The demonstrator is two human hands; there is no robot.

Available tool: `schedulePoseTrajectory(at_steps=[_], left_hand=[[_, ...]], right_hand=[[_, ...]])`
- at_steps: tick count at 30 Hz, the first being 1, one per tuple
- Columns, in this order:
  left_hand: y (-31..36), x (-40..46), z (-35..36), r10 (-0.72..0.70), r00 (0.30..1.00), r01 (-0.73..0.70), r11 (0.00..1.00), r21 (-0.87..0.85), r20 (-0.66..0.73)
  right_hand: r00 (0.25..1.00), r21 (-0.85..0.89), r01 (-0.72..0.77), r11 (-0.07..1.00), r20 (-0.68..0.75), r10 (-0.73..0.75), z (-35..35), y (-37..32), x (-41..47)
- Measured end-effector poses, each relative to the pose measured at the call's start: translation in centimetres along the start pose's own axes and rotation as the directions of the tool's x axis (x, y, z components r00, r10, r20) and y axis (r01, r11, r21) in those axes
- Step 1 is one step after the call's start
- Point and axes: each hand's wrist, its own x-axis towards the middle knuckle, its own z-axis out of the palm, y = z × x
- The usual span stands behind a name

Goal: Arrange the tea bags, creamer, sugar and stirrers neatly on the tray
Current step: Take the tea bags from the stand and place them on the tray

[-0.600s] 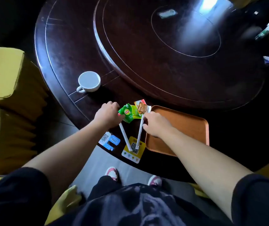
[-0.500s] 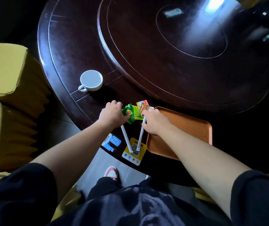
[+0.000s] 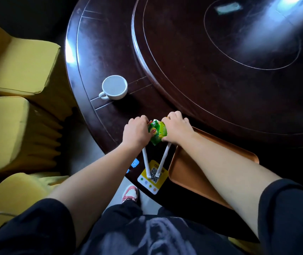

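Green and yellow tea bag packets (image 3: 157,132) lie bunched on the dark table between my two hands. My left hand (image 3: 136,132) presses them from the left, fingers curled on the packets and on a white stirrer (image 3: 145,162). My right hand (image 3: 177,128) closes on them from the right, over a second white stirrer (image 3: 162,160). Both stirrers slant down and meet over a yellow QR card (image 3: 152,176). The orange tray (image 3: 187,173) lies just right of the bunch, under my right forearm. Any sugar or creamer packets are hidden by my hands.
A white cup (image 3: 114,87) stands on the table beyond my left hand. A raised round turntable (image 3: 229,52) fills the table's middle. Yellow chairs (image 3: 18,85) stand at the left. A blue card (image 3: 134,163) peeks out at the table's edge.
Both hands have moved closer together, squeezing the packets into a tighter bunch. The orange packet seen before is now covered by my right hand. The stirrers' lower ends have drawn together.
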Motion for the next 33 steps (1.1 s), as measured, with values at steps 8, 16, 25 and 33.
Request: schedulePoseTrajectory(at_steps=[8, 16, 25, 33], left_hand=[[-1.4, 0.3, -1.6, -0.087, 0.996, 0.092, 0.974, -0.208, 0.033], [-3.3, 0.8, -4.6, -0.071, 0.996, 0.045, 0.935, -0.351, -0.060], [-5.2, -0.5, -5.0, -0.048, 0.999, 0.046, 0.940, -0.339, 0.002], [-6.8, -1.9, -4.2, -0.091, 0.996, 0.090, 0.932, -0.351, 0.013]], right_hand=[[0.991, 0.191, 0.121, 0.974, -0.071, -0.110, -0.3, 0.0, -0.2], [0.976, 0.119, 0.215, 0.969, 0.012, -0.218, -1.4, -1.3, 0.2], [0.943, -0.294, 0.333, 0.896, 0.113, -0.313, -0.6, -1.5, -0.8], [0.896, -0.331, 0.444, 0.832, 0.143, -0.421, 0.1, -1.0, -1.0]])
